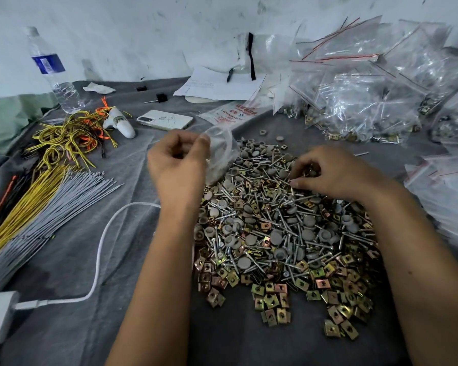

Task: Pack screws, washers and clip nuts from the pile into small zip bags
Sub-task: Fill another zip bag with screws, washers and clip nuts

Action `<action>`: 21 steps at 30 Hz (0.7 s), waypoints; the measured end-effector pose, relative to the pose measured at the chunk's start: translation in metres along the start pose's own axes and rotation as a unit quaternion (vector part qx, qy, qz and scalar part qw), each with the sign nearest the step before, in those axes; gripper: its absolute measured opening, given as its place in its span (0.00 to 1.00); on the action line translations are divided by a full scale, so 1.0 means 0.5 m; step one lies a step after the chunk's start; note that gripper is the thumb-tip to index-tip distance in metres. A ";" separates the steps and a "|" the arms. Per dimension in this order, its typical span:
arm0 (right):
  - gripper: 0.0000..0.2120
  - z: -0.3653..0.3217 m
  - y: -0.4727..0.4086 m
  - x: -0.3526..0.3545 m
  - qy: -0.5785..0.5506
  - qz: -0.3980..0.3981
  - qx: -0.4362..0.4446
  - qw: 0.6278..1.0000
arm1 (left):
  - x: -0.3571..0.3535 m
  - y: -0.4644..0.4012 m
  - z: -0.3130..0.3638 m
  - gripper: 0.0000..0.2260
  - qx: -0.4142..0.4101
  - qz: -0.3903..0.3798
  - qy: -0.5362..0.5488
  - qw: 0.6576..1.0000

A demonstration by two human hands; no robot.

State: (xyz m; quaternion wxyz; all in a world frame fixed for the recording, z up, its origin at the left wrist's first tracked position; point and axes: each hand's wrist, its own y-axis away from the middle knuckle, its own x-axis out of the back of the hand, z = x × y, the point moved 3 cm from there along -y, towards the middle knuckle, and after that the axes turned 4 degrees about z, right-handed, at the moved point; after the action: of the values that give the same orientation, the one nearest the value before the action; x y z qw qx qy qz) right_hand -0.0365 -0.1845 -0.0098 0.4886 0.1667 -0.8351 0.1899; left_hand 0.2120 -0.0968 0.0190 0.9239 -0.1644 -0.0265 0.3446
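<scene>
A grey cloth (pixel 72 260) covers the table. On it, at centre, lies one big pile (pixel 283 233) of screws, grey washers and brass clip nuts, far too many to count; clip nuts gather along its near edge. At the far right, a heap of filled bags (pixel 368 101) stands against the wall, with a stack of flat bags (pixel 444 186) near it, neither countable. At the left lie bundles of yellow, grey and orange ties (pixel 37 191). One bottle (pixel 54 72) stands at the far left, one phone (pixel 165 119) lies beyond the pile, and one white cable (pixel 101 247) crosses the cloth.

Two hands work. The left hand (pixel 177 165) is raised beside the pile's far left edge, fingers curled, pinching the mouth of one small clear bag (pixel 220 151) that hangs over the parts. The right hand (pixel 333 173) rests on top of the pile, fingers bent, tips pinching small parts; which ones I cannot tell.
</scene>
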 end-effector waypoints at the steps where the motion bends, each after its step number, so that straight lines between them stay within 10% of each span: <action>1: 0.06 0.001 -0.002 0.001 0.011 -0.002 -0.003 1.000 | 0.007 -0.007 0.006 0.09 0.027 -0.005 0.033 0.999; 7: 0.10 0.010 -0.010 -0.016 0.024 0.020 -0.018 0.999 | 0.031 -0.067 0.031 0.09 0.242 -0.052 0.229 0.941; 21: 0.11 -0.045 -0.001 -0.002 -0.203 0.154 0.034 0.966 | 0.130 -0.149 -0.020 0.15 0.269 0.057 -0.063 0.959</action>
State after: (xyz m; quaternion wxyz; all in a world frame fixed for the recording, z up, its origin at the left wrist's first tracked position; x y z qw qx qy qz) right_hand -0.0190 -0.1740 -0.0005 0.2672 0.0878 -0.9255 0.2536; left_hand 0.3099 -0.1106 0.0294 0.9092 0.1107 0.0188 0.4009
